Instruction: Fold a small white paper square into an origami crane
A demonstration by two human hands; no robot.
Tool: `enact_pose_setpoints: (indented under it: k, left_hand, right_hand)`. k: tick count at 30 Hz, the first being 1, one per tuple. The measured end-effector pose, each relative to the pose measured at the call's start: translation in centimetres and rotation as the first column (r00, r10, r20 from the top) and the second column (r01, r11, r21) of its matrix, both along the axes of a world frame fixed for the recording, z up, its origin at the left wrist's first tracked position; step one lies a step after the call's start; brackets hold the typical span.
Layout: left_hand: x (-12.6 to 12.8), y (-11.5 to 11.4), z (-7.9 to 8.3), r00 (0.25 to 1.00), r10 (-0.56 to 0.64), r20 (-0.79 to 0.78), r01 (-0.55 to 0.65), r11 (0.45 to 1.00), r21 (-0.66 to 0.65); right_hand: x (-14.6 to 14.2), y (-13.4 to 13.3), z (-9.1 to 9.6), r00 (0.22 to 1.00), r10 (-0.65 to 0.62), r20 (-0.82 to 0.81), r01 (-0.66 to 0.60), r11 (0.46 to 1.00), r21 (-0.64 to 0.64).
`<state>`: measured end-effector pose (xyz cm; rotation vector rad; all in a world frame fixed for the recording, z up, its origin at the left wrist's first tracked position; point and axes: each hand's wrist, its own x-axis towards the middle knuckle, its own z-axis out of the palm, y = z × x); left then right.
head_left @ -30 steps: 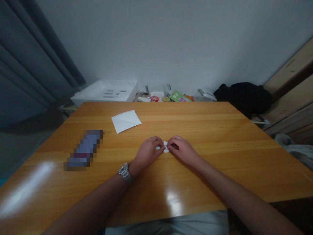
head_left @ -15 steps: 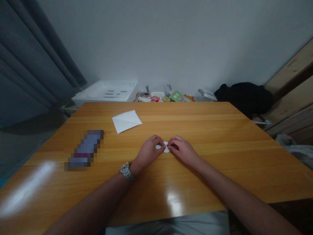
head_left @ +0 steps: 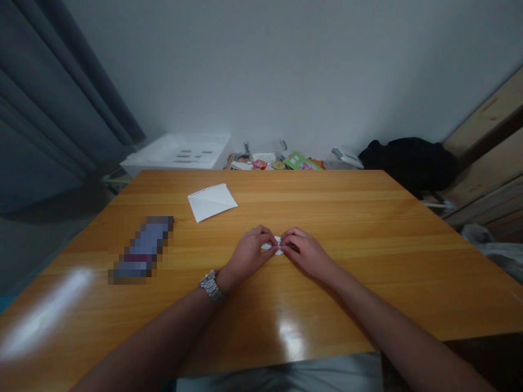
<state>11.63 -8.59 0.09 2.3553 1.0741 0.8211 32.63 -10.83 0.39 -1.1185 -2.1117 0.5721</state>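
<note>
A small piece of white folded paper (head_left: 278,251) lies between my hands, low over the middle of the table. My left hand (head_left: 254,247), with a metal watch on its wrist, pinches the paper's left side between thumb and fingers. From the right, my right hand (head_left: 304,247) pinches the same paper, its fingertips almost meeting those of the left. Fingers cover much of the paper, so its full shape is hidden. Farther back and to the left, a white sheet (head_left: 212,202) with a perforated edge lies flat, a faint crease across it.
A pixelated phone-like object (head_left: 143,247) lies on the left of the wooden table (head_left: 347,207). Beyond the far edge are a white foam tray (head_left: 163,158), a green packet (head_left: 300,160) and other small items. A black bag-like bundle (head_left: 408,160) sits at the back right.
My fingertips have come slightly closer together over the small paper. Otherwise both hands and the things on the table stay in place.
</note>
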Motion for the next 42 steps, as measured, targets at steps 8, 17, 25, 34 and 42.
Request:
enact_pose_setpoints:
  k: [8, 17, 25, 34, 42]
  left_hand:
    - [0.7, 0.0, 0.6, 0.996, 0.036, -0.080, -0.036, 0.999, -0.005]
    - [0.4, -1.0, 1.1, 0.989, 0.090, -0.116, -0.089, 0.996, 0.013]
    - [0.0, -1.4, 1.5, 0.946, 0.001, -0.326, 0.028, 0.996, 0.086]
    - [-0.2, -1.6, 2.0, 0.863, -0.046, -0.503, 0.149, 0.975, 0.166]
    - [-1.0, -1.7, 2.4, 0.888, -0.116, -0.444, 0.199, 0.969, 0.144]
  right_hand:
    - [-0.2, 0.1, -0.2, 0.999, -0.032, 0.006, 0.032, 0.999, -0.017]
    - [0.0, -0.1, 0.0, 0.999, -0.040, 0.032, 0.039, 0.998, 0.039]
    - [0.0, -0.2, -0.5, 0.950, -0.067, 0.305, -0.018, 0.964, 0.266]
    - [1.3, -0.2, -1.0, 0.873, -0.037, 0.486, -0.127, 0.945, 0.301]
    - [1.8, -0.1, -1.4, 0.882, 0.005, 0.470, -0.142, 0.956, 0.257]
